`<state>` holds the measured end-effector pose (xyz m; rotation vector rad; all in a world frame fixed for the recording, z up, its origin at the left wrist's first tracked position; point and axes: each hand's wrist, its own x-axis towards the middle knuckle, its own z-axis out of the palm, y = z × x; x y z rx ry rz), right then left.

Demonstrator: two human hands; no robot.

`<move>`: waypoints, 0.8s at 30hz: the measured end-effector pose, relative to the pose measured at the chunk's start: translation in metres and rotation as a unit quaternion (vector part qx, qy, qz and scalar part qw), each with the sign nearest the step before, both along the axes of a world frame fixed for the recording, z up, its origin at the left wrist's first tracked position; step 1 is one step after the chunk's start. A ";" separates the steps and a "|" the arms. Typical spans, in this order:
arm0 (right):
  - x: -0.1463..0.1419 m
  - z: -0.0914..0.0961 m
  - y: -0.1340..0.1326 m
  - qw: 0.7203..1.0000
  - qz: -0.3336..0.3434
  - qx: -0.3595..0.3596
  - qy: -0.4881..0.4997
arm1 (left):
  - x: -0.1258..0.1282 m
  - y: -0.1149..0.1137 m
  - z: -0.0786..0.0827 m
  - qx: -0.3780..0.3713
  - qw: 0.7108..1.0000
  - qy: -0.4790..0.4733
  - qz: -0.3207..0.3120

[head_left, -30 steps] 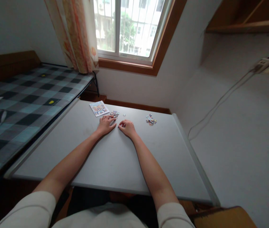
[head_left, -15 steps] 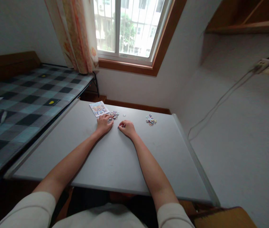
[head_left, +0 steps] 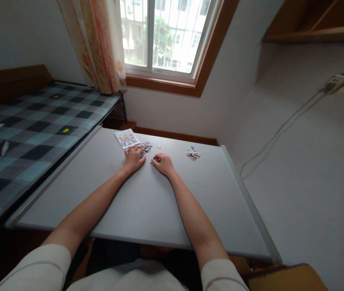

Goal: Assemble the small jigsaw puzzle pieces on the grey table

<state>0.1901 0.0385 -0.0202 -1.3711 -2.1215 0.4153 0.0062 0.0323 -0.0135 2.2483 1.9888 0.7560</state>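
My left hand (head_left: 134, 158) rests on the table at the near-left edge of a pile of jigsaw pieces (head_left: 147, 146), its fingers stretched out and apart. To its right, my right hand (head_left: 163, 163) is closed in a pinch on a small jigsaw piece (head_left: 151, 162), whose dark edge shows at the fingertips. A single light jigsaw piece (head_left: 159, 147) lies beyond my right hand. The picture card (head_left: 127, 138), printed with a colourful scene, lies flat just past my left hand.
A second pile of jigsaw pieces (head_left: 193, 153) sits on the white table (head_left: 147, 202) to the right. A bed with a checked cover (head_left: 53, 117) stands along the left. The wall with a hanging cable (head_left: 269, 139) is on the right.
My left hand has shifted very slightly to the right. My right hand stays in nearly the same spot, its fingertips slightly moved around the jigsaw piece.
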 end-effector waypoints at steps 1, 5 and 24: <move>0.000 0.000 0.000 1.000 0.002 0.000 0.003 | 0.000 -0.001 0.000 0.001 1.000 0.008 -0.015; 0.001 -0.001 0.001 1.000 0.013 -0.002 0.006 | 0.000 -0.001 -0.001 -0.004 0.999 0.019 -0.038; 0.000 0.000 -0.001 1.000 -0.001 0.005 -0.017 | -0.003 0.003 -0.008 0.010 0.997 0.014 -0.073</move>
